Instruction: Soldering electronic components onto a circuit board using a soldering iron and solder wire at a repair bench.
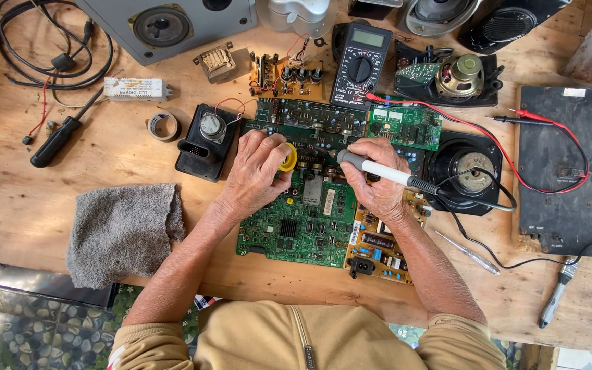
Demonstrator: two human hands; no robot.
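Left hand [258, 171] pinches one small yellow round spool [288, 157]; right hand [371, 175] clasps one white-handled soldering iron [385, 173], tip down over the large green rectangular circuit board [296, 229]. Both hover mid-table. Five boards lie about, two loose round speakers, one black multimeter [360, 63], one grey cloth [123, 231], two screwdrivers.

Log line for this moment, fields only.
left hand: holds yellow spool | right hand: grips soldering iron | under hands: green circuit board | left of board: grey cloth
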